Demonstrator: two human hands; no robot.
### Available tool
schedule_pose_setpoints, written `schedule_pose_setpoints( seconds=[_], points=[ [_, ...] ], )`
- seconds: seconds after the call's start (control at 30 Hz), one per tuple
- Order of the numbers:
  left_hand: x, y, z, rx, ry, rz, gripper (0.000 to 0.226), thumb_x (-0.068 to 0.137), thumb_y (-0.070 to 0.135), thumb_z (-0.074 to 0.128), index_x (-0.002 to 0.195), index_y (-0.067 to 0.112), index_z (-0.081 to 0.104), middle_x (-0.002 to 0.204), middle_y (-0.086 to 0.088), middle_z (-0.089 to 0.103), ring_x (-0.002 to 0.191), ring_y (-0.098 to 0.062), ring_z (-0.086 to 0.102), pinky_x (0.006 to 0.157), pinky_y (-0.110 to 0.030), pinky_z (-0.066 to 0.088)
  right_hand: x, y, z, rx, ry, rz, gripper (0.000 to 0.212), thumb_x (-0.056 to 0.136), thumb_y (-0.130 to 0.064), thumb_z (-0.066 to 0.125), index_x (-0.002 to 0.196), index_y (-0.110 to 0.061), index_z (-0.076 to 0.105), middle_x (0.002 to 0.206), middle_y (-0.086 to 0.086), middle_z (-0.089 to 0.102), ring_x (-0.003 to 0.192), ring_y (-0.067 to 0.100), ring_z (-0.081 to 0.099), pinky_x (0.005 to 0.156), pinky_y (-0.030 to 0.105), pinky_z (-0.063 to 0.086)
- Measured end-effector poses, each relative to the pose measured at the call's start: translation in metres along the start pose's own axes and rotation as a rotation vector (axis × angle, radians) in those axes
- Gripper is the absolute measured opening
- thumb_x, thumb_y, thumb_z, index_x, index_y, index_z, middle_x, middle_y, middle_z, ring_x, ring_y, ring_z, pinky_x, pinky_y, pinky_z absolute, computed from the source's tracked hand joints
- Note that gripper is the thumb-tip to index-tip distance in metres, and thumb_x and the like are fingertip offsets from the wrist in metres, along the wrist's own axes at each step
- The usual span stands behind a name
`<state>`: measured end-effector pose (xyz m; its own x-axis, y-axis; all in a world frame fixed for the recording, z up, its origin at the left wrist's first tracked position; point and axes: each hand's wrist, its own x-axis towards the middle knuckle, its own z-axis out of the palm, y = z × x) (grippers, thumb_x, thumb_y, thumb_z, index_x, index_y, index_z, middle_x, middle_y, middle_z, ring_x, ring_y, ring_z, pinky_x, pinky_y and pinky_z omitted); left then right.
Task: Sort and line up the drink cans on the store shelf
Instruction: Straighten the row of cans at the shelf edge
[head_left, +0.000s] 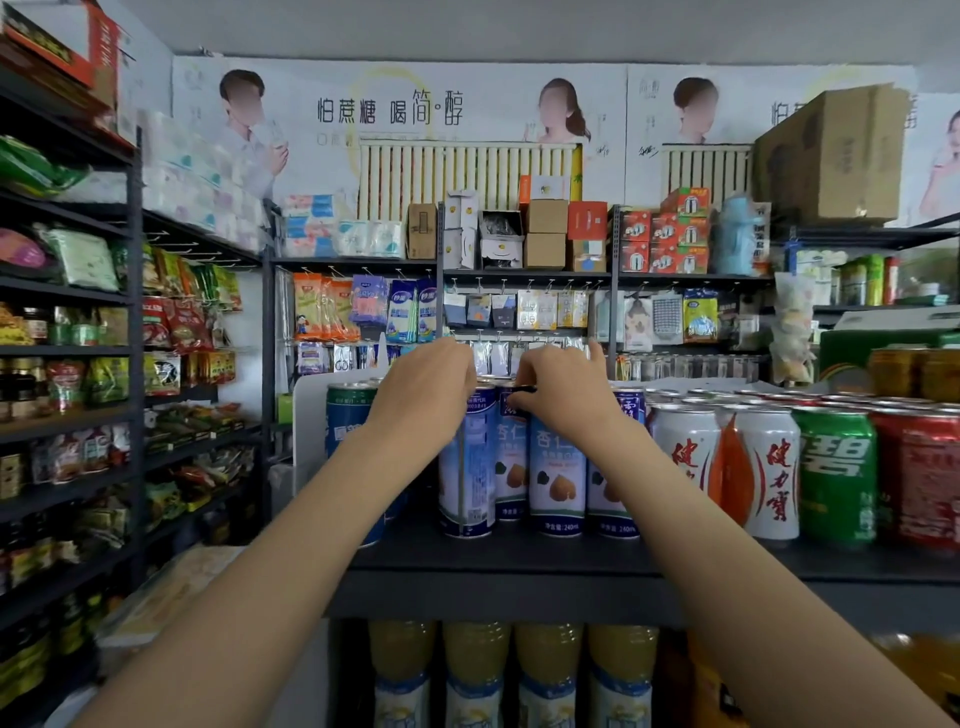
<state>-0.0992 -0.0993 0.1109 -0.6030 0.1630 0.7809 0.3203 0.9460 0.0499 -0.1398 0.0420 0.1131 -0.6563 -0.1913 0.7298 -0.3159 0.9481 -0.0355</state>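
Note:
Several tall blue-and-white almond drink cans (557, 473) stand at the front of a dark shelf (519, 558). My left hand (423, 387) curls over the top of the leftmost one (466, 467), which stands turned so its back label shows. My right hand (563, 387) grips the top rim of a can (511, 457) just behind the front row. To the right stand white-and-orange cans (763, 467), a green can (836, 473) and a red can (924, 478). A blue can (349, 415) is at the left.
A white divider panel (311, 415) borders the shelf's left end. Juice bottles (478, 670) fill the shelf below. Snack racks (78, 364) line the left aisle. Hanging goods and boxes (519, 312) cover the back wall.

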Motion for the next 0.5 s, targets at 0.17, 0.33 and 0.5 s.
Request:
schedule_pose_setpoints(
  seconds=[0.17, 0.33, 0.5],
  points=[
    [-0.013, -0.006, -0.013, -0.255, -0.028, 0.009, 0.009, 0.088, 0.010, 0.058, 0.088, 0.016, 0.064, 0.097, 0.003, 0.062, 0.091, -0.011, 0.056, 0.085, -0.028, 0.047, 0.003, -0.011, 0.000, -0.055, 0.001, -0.062, 0.015, 0.090, -0.026, 0.056, 0.096, -0.013, 0.061, 0.099, 0.002, 0.066, 0.103, 0.022, 0.059, 0.116, 0.046, 0.004],
    [-0.022, -0.026, -0.037, -0.429, 0.069, -0.108, 0.029, 0.092, 0.001, 0.047, 0.104, 0.020, 0.064, 0.103, 0.011, 0.060, 0.091, -0.005, 0.056, 0.062, -0.003, 0.042, -0.006, -0.006, -0.013, 0.165, 0.161, -0.116, 0.021, 0.096, -0.025, 0.047, 0.102, -0.014, 0.065, 0.101, 0.000, 0.068, 0.095, 0.017, 0.062, 0.116, 0.043, 0.004],
    [-0.032, -0.034, -0.037, -0.377, 0.108, -0.175, 0.029, 0.093, 0.001, 0.045, 0.103, 0.019, 0.065, 0.108, 0.007, 0.063, 0.094, -0.005, 0.054, 0.071, -0.010, 0.038, -0.022, -0.022, -0.016, 0.295, -0.136, -0.271, 0.038, 0.084, -0.045, 0.061, 0.107, -0.015, 0.059, 0.099, -0.001, 0.065, 0.094, 0.016, 0.058, 0.109, 0.044, 0.028]
  ],
)
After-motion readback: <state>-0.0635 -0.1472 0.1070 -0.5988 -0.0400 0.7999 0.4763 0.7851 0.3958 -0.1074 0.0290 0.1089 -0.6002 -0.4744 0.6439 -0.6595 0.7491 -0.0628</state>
